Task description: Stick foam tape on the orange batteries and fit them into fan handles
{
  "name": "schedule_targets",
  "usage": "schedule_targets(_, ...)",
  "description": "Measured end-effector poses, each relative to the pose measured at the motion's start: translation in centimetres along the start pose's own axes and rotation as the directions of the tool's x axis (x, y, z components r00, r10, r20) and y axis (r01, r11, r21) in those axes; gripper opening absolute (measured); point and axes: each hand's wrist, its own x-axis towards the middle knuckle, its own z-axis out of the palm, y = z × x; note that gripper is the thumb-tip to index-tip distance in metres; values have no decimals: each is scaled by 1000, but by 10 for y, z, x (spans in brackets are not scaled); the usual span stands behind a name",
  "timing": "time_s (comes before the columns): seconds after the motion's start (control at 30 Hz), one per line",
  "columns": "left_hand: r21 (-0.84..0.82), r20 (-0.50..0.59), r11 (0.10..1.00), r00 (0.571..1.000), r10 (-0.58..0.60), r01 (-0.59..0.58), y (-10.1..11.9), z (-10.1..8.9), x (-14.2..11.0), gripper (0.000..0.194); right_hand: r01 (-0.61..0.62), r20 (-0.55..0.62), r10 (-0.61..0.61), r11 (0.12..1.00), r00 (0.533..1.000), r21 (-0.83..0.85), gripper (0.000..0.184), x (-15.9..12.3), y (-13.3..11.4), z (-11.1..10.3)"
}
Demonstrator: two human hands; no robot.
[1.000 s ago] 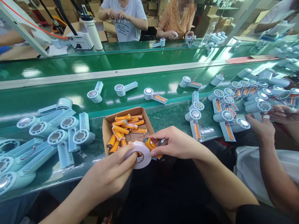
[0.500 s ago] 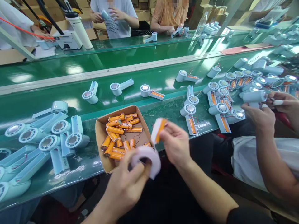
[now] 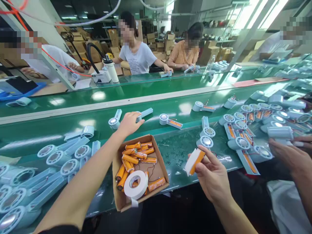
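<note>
My right hand (image 3: 212, 174) pinches an orange battery (image 3: 198, 161) with a strip of white tape (image 3: 192, 160) along its side, above the bench's front edge. My left hand (image 3: 130, 124) is stretched out over the green belt, fingers and thumb around the round head of a light-blue handheld fan housing (image 3: 147, 112); most of that head is hidden. Below my left arm stands a cardboard box (image 3: 159, 154) holding several orange batteries (image 3: 130, 159) with thin wires. A roll of white tape (image 3: 143, 188) lies on the batteries, its loose end hanging over the box's front wall.
More fan housings (image 3: 69, 167) are heaped at left. Others, some with batteries in their handles, crowd the right (image 3: 242, 143). A co-worker's hands (image 3: 282, 151) hold a housing at far right. Across the belt (image 3: 165, 99) people sit near a white bottle (image 3: 111, 71).
My left hand has let go of the tape roll, now in the box, and reached forward to a fan housing. My right hand moved right with the taped battery. The view has tilted up.
</note>
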Motion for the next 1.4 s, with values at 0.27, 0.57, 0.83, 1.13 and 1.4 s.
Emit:
schedule_targets(0.27,33,230,996,971,69,-79,0,27,71,25,17,-46,-27,979,999,-201,53,-4,-51,-67)
schedule_targets(0.57,-186,335,941,882,332,-284,-14,19,57,14,380,475,-104,756,874,-534,37,116,-27,68)
schedule_targets(0.83,-175,234,961,938,254,-217,-5,34,73,23,657,625,264,-49,735,-752,35,167,33,133)
schedule_targets(1.13,-240,181,953,956,230,-184,1,39,77,17,695,544,472,-242,694,-677,36,170,36,157)
schedule_targets(1.4,-270,8,959,995,94,-89,20,14,43,31,708,553,475,-252,684,-660,29,191,36,159)
